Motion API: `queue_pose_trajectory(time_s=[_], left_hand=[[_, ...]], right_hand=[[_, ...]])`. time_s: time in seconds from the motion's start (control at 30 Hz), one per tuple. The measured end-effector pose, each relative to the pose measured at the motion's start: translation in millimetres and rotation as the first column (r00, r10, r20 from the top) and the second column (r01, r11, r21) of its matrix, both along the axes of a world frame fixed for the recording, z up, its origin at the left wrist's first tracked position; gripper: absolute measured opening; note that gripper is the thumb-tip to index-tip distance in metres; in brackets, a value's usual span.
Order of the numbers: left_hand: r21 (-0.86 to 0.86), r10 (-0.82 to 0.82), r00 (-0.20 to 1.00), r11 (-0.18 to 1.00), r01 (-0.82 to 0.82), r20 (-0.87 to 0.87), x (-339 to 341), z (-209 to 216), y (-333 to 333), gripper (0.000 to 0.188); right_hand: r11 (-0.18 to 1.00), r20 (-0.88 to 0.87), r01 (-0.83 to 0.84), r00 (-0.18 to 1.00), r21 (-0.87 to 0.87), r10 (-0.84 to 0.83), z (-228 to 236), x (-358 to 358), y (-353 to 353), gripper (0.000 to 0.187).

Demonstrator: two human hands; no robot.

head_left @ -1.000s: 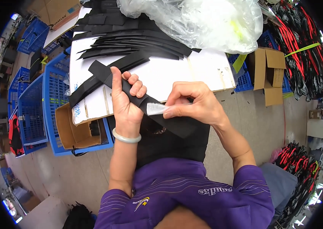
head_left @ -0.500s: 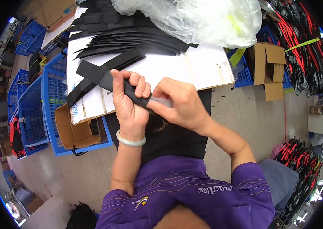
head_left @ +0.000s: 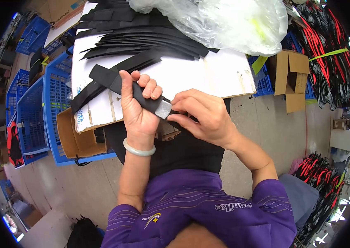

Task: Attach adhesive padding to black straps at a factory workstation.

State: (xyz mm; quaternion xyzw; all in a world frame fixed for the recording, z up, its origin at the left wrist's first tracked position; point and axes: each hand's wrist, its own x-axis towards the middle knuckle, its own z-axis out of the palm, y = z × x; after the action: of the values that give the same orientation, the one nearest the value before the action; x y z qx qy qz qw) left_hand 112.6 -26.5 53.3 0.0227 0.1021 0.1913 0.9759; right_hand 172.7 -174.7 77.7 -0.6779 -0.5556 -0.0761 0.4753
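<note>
My left hand (head_left: 140, 105) is closed around a black fabric strip (head_left: 108, 78), thumb pointing up along it. The strip's far end sticks out past the hand to the upper left, over the table edge. At its near end a silvery-grey, sparkly piece (head_left: 164, 110) shows beside the black fabric. My right hand (head_left: 206, 115) pinches at that end with thumb and forefinger; a dark bit of the fabric seems to lie between the fingertips. Under the held strip a small stack of black strips (head_left: 85, 97) lies slantwise on the white tabletop (head_left: 183, 78).
Rows of black strips (head_left: 138, 41) cover the far table, next to a clear plastic bag (head_left: 224, 25). Blue crates (head_left: 53, 111) and an open cardboard box (head_left: 65, 132) stand at the left. To the right are a cardboard box (head_left: 282, 74) and hanging black-and-red straps (head_left: 319, 45).
My right hand has drawn slightly away to the right, and its fingers have shifted. The grey piece, earlier mostly under the fingers, now shows flat at the strip's end. My left hand keeps its grip.
</note>
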Motion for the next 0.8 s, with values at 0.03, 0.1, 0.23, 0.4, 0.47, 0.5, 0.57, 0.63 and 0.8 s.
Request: queue_pose_trajectory(time_s=[0.03,0.1,0.23,0.4,0.47,0.5,0.57,0.63,0.8], left_hand=[[-0.003,0.007,1.000,1.000,-0.007,-0.003,-0.2,-0.1,0.5,0.029],[-0.036,-0.029,1.000,0.999,0.029,-0.001,1.5,-1.0,-1.0,0.029],[-0.028,-0.044,0.999,0.999,0.045,0.014,3.4,-3.4,-5.0,0.030],[-0.016,-0.050,0.998,0.999,0.050,0.025,5.3,-6.6,-5.6,0.029],[-0.024,-0.047,0.998,0.999,0.047,0.031,6.3,-7.1,-4.5,0.029],[-0.002,-0.041,0.998,0.999,0.041,0.055,6.0,-7.1,-3.3,0.031],[0.022,-0.031,0.996,0.999,0.029,0.080,5.8,-4.9,-1.9,0.032],[0.111,-0.013,0.996,0.994,0.003,0.091,5.4,-0.9,-1.9,0.034],[0.508,0.057,0.987,0.852,-0.127,0.150,6.4,-1.1,-16.2,0.035]], right_hand=[[1.000,0.027,0.006,1.000,0.024,-0.007,-2.7,0.4,0.1,0.019],[1.000,0.005,0.011,1.000,-0.005,-0.011,-5.5,-1.8,4.0,0.020],[0.994,0.001,0.071,0.997,0.077,-0.072,-14.4,-1.1,16.6,0.019],[0.983,-0.089,0.141,0.987,0.121,-0.131,-26.4,-2.9,21.9,0.022],[0.980,-0.168,0.153,0.977,0.128,-0.131,-27.3,-2.2,23.4,0.024],[0.980,-0.169,0.151,0.977,0.127,-0.129,-27.1,-2.4,23.8,0.024],[0.984,-0.323,0.157,0.939,0.089,-0.121,-24.9,-2.9,24.9,0.026],[0.985,-0.404,0.148,0.909,0.086,-0.101,-27.2,-0.5,23.9,0.026],[0.994,-0.818,0.052,0.572,0.098,0.051,-34.7,1.6,6.6,0.016]])
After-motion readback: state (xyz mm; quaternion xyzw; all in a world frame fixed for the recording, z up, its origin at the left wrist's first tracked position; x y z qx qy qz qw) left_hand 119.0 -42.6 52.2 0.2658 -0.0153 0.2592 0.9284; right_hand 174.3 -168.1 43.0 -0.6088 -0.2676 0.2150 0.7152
